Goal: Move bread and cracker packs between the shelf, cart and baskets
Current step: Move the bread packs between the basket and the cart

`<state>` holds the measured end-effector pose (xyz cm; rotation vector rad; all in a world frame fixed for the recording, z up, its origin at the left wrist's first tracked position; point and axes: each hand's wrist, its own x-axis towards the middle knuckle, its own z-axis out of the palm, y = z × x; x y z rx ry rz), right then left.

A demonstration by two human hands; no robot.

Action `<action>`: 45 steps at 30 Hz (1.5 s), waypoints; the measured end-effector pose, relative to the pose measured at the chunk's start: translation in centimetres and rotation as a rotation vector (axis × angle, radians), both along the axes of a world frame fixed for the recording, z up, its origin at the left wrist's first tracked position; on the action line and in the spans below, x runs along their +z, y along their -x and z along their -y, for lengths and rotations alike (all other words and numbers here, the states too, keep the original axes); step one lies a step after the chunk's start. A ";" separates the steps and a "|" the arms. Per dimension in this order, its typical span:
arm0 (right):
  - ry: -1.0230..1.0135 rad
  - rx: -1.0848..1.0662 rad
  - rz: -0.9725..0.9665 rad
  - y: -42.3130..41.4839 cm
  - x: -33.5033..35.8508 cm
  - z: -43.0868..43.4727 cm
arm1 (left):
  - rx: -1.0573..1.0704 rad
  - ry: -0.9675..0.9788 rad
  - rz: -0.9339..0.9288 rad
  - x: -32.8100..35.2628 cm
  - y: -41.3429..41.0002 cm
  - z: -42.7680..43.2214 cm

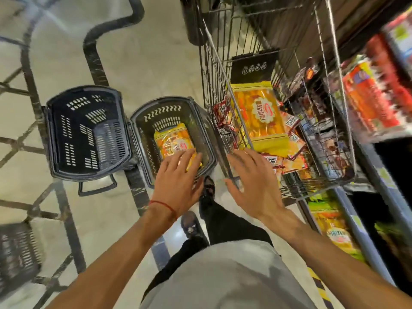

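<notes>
Standing beside the shelf (370,197), the wire cart (214,85) is loaded with red cracker packs (292,161) under a large yellow bread pack (258,117). Two dark baskets are set at its left: one empty basket (84,130), and a nearer basket (165,112) in which a second bread pack (171,139) is laid. The left hand (178,175) is rested on that pack's near end, fingers straight. The right hand (254,177) is held spread over the cart's near edge, gripping nothing.
</notes>
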<state>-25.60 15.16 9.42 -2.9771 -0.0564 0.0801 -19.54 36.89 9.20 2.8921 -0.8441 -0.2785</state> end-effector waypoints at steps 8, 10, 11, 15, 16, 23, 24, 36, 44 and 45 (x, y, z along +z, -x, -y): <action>0.094 -0.160 0.161 3.0 3.7 3.1 | -0.143 0.029 0.098 3.2 0.7 2.7; 0.098 -0.185 0.173 3.2 4.1 4.4 | -0.153 0.022 0.099 3.7 0.3 3.7; 0.101 -0.191 0.177 3.3 4.2 5.1 | -0.162 0.009 0.098 3.8 0.1 4.3; 0.115 -0.227 0.172 2.8 4.4 8.3 | -0.194 0.016 0.111 4.4 -1.2 7.4; 0.118 -0.230 0.166 2.5 4.4 9.2 | -0.197 0.021 0.111 4.6 -1.5 8.4; 0.128 -0.104 0.151 -3.0 4.3 17.9 | -0.119 0.064 0.132 4.8 -4.5 17.6; 0.151 -0.077 0.124 -4.1 4.0 19.5 | -0.098 0.052 0.132 4.5 -5.1 19.1; -0.014 0.133 0.001 -13.5 -3.9 32.6 | 0.230 -0.091 -0.042 -2.6 -10.5 32.3; -0.124 0.109 -0.110 -17.0 -10.4 35.1 | 0.416 -0.033 -0.143 -9.8 -13.7 33.8; -0.178 0.090 -0.134 -17.6 -11.5 35.1 | 0.463 -0.021 -0.168 -10.9 -14.0 34.0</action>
